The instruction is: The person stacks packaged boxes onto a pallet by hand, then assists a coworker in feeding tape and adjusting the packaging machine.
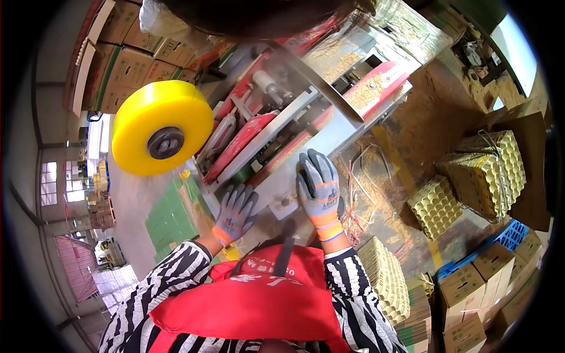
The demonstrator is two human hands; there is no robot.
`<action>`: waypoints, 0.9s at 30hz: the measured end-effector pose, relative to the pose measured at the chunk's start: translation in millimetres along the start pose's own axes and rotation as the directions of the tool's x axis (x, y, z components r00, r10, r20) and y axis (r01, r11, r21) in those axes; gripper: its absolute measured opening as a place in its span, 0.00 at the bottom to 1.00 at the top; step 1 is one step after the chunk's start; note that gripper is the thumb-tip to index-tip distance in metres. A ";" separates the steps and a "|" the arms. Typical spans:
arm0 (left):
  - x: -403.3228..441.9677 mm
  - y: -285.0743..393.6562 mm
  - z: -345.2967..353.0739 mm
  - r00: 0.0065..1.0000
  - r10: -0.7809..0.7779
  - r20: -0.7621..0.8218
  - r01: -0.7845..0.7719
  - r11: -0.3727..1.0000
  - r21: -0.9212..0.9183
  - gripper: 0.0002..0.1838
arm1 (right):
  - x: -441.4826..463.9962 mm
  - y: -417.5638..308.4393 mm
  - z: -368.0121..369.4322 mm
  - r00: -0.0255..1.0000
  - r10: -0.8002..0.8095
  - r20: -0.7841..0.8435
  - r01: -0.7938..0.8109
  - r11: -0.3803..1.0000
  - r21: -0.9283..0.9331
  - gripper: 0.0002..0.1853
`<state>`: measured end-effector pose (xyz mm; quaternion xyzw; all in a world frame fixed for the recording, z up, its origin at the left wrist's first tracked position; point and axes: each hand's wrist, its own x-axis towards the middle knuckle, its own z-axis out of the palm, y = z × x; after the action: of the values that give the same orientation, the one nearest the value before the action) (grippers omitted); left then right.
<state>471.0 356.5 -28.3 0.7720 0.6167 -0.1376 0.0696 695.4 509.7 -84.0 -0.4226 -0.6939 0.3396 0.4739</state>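
Grey gloves with orange cuffs cover both hands. My left hand [236,213] is open with its fingers spread, near the lower left end of a red and grey machine [253,135]. The fingers of my right hand [318,179] are stretched out and lie near the machine's light metal edge [329,141]. Neither hand holds anything that I can see. A large yellow tape roll [132,126] on a dark hub stands at the machine's upper left.
Stacked egg trays [435,206] and a tied bundle of trays [509,170] stand at the right. More trays [382,279] are beside my right arm. Cartons [462,288] fill the lower right, others [132,67] the upper left. Shavings litter the floor [435,112].
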 end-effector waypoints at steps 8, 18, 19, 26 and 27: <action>0.9 -1.2 -0.4 1.000 -0.012 0.024 0.012 1.000 -0.001 0.41 | -0.3 -0.2 0.5 1.000 0.010 0.023 -0.010 1.000 -0.009 0.25; 1.6 -1.2 -9.1 1.000 -0.009 -0.027 0.007 0.999 -0.054 0.37 | 0.6 -3.9 1.8 0.998 -0.058 0.022 0.060 0.992 -0.112 0.22; 1.5 -1.5 -8.1 0.998 -0.002 -0.063 -0.001 0.999 -0.046 0.36 | -1.7 -3.6 2.8 0.998 -0.062 0.018 0.064 0.992 -0.109 0.23; 5.0 -5.7 -11.1 0.997 0.027 -0.072 -0.033 0.996 -0.086 0.36 | 8.3 -24.5 -1.3 0.992 0.036 0.119 -0.003 0.966 -0.260 0.24; 4.1 -6.0 -10.7 0.997 0.033 -0.064 -0.038 0.996 -0.079 0.36 | 14.4 -32.1 -3.7 0.989 0.060 0.134 -0.020 0.959 -0.281 0.24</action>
<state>467.4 364.7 -19.0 0.7833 0.6097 -0.0874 0.0837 687.6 509.8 -49.5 -0.4741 -0.7578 0.2770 0.3524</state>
